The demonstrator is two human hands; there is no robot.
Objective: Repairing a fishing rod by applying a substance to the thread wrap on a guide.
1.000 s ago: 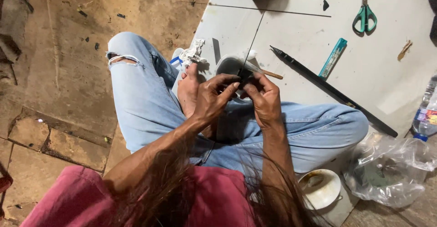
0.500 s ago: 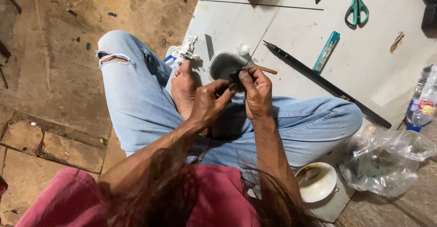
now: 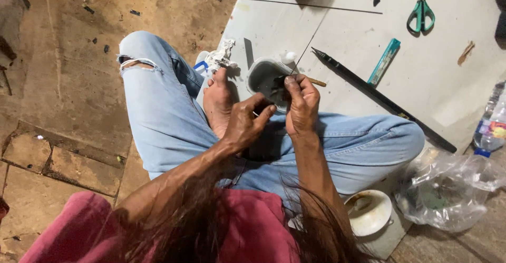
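At frame centre, a seated person's right hand (image 3: 301, 102) is pinching a thin stick (image 3: 301, 60) over a grey bowl (image 3: 266, 78); left hand (image 3: 245, 123), half-curled, is holding nothing visible; work appearing unfinished.

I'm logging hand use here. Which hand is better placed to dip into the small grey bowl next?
Probably the right hand: its fingertips pinch a thin stick right at the rim of the grey bowl. The left hand sits lower, over the lap, fingers loosely curled, apart from the bowl.

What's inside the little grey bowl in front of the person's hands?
The grey bowl looks mostly bare and grey inside. The right hand holds a thin stick over its near edge, with something small and dark there. The hand covers that part, so what it is stays unclear.
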